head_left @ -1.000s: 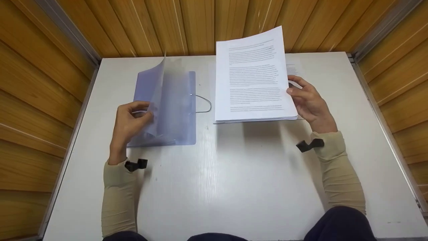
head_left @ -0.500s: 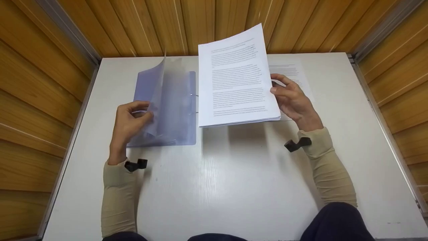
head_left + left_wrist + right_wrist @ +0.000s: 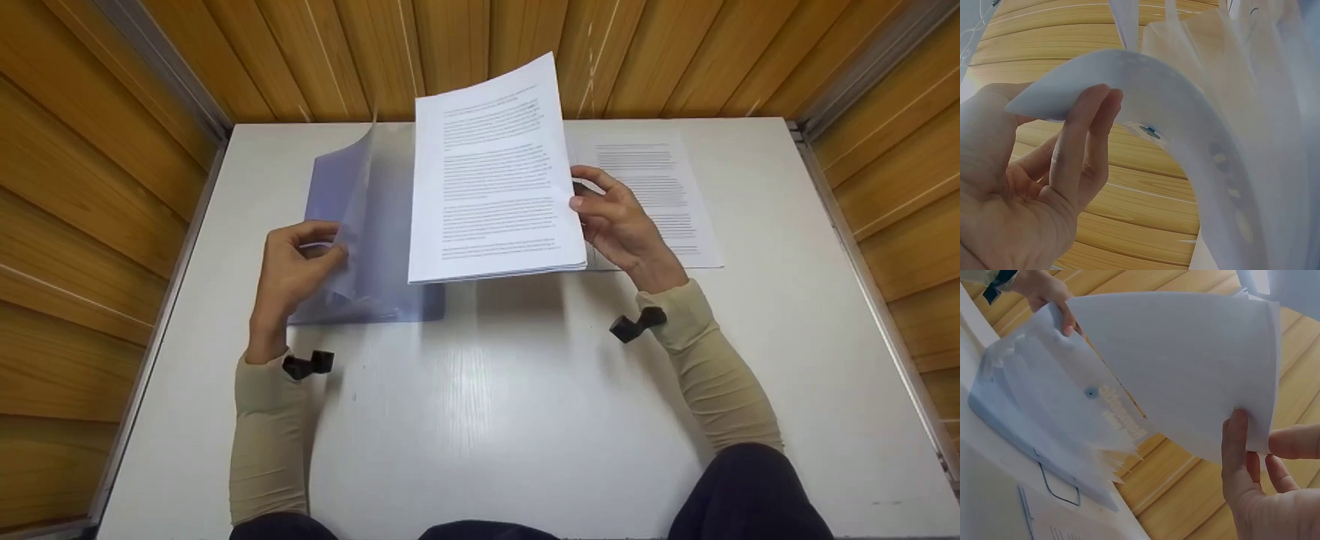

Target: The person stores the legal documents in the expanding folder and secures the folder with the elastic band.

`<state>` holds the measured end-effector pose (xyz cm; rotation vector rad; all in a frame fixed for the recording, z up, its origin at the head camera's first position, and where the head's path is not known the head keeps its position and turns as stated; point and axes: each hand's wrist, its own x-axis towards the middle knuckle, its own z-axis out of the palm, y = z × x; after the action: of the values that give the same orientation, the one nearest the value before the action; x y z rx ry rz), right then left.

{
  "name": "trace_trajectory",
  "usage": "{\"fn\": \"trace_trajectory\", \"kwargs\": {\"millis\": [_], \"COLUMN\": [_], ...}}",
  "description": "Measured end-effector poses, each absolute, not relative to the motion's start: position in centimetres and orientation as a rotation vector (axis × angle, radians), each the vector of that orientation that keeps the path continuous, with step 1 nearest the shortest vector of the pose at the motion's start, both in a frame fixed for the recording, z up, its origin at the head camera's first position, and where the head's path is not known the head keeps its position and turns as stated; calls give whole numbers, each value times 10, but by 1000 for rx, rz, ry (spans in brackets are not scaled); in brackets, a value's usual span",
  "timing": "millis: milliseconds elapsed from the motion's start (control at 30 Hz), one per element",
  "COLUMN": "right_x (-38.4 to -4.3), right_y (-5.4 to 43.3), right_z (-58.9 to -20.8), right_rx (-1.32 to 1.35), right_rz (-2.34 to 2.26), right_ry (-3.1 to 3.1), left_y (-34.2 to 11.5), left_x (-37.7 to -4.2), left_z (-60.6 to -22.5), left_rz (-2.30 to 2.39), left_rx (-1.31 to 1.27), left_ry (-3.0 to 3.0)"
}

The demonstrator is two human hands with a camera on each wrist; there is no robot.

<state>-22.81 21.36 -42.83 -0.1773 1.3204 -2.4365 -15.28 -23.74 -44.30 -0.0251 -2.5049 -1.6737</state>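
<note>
On the left of the table lies a translucent blue plastic folder [image 3: 431,307], its cover [image 3: 358,217] lifted and curving upward. My left hand [image 3: 294,270] pinches the cover's free edge between thumb and fingers; the left wrist view shows the bent plastic [image 3: 1185,118] arching away from the fingertips. A stack of printed papers [image 3: 495,180] is held up over the folder's right part by my right hand [image 3: 622,225], thumb in front and fingers behind its right edge. Inner leaves of the folder [image 3: 1044,377] fan out in the right wrist view.
Another printed sheet [image 3: 660,195] lies on the white table [image 3: 480,420] at the back right, partly behind the right hand. An elastic cord [image 3: 1053,492] loops from the folder's edge. Wooden panel walls [image 3: 487,45] enclose the table's back and sides.
My right hand has carried the paper stack leftward, from beside the folder to overlapping it, uncovering more of the sheet on the table. The left hand keeps holding the cover in place.
</note>
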Motion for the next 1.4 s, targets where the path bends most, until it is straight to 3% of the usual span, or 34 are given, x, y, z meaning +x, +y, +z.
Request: {"fn": "trace_trajectory", "kwargs": {"millis": [1400], "right_x": [-241], "right_y": [128], "right_z": [-451], "right_rx": [-117], "right_rz": [-2322], "right_ry": [1343], "left_y": [-232], "left_x": [-153], "left_z": [-444], "left_rz": [-1704], "left_rx": [-52], "left_ry": [-2442]}}
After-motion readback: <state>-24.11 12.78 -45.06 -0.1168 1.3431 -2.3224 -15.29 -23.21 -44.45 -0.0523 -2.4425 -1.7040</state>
